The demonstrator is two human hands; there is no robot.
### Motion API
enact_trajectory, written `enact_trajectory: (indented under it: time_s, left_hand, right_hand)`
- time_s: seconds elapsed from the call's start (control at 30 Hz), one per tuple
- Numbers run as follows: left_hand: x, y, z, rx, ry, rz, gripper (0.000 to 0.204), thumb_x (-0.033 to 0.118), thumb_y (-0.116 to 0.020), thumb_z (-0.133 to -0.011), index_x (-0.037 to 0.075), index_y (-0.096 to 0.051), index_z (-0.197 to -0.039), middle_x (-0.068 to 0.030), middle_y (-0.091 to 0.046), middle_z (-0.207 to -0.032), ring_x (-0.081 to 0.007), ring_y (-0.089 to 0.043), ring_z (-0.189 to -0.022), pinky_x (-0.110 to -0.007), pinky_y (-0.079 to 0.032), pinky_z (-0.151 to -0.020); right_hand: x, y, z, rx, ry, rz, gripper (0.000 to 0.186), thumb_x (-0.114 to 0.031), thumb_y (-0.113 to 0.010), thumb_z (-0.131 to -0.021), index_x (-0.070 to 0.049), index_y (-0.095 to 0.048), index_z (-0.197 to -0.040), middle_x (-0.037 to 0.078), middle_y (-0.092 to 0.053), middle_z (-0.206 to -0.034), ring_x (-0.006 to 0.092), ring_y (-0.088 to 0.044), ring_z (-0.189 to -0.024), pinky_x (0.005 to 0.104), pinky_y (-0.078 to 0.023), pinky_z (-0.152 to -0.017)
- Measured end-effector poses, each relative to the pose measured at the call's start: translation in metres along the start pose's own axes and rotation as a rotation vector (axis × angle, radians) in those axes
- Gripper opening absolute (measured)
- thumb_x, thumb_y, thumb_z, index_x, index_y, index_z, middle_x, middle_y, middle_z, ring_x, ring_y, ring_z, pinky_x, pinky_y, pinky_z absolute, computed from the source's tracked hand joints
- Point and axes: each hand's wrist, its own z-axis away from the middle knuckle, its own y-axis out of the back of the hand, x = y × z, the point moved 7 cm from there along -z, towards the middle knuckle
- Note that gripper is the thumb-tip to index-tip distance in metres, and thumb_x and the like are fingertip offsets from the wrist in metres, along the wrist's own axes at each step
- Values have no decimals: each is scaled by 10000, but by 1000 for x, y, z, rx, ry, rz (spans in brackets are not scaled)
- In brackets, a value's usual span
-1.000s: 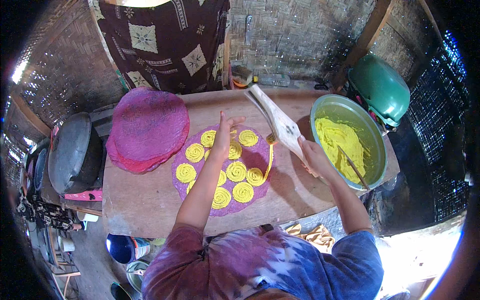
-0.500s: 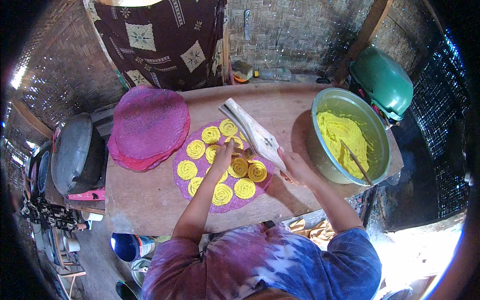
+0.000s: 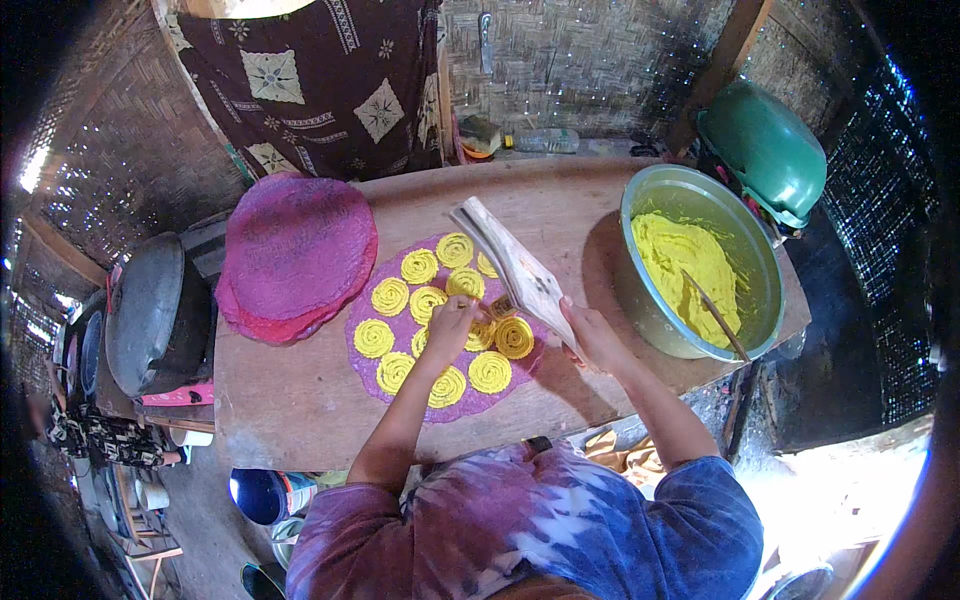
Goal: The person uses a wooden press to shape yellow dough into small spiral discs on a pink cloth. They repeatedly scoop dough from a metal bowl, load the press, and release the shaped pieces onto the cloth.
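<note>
just right of the purple mat (image 3: 402,326), we see the right hand (image 3: 586,335) wrapped firmly around one end of a wooden press (image 3: 518,268), which slants above the mat's right part. over the mat's middle we find the left hand (image 3: 453,326), fingers curled among yellow coils (image 3: 374,338); we cannot tell what they pinch.

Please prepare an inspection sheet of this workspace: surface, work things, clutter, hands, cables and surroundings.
Surface: brown table, edges worn.
Work things: yellow spirals on a purple sheet; pale wooden tool; tub with yellow paste and a stick.
Clutter: stacked sheets at left.
Hands: right hand grips the tool; left hand is over the spirals, its grasp unclear.
Cables: nothing seen.
Surroundings: woven wall, patterned cloth, dark pot, green basin.
</note>
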Motion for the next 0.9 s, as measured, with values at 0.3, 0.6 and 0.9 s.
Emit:
enact_trajectory:
  time_s: [0.3,0.6,0.9]
  left_hand:
    - [58,-16,26,-129,-184,-410,205,307,-606,-883,204,-782,-871,5,-592,-1259,-301,-458,-1155,-435,-324,-1033]
    - [75,-32,28,-143,-278,-608,122,296,-736,-763,197,-775,-822,30,-579,-1221,-290,-450,-1138,-490,-314,-998]
    - [120,-10,11,-27,-319,-379,306,264,-805,-723,104,-691,-957,-63,-594,-1168,-294,-519,-1106,-446,-377,-964]
  right_hand:
    - [8,29,14,119,-10,-114,601,-617,-352,-987,-77,-557,-818,33,-472,-532,124,-413,-392,279,-332,-375]
    - [10,40,29,184,-32,-130,635,-654,-340,-971,-78,-551,-807,31,-476,-545,128,-425,-410,284,-340,-392]
    - [1,42,40,143,9,-91,607,-601,-335,-998,-69,-580,-836,32,-497,-568,111,-452,-435,272,-369,-410]
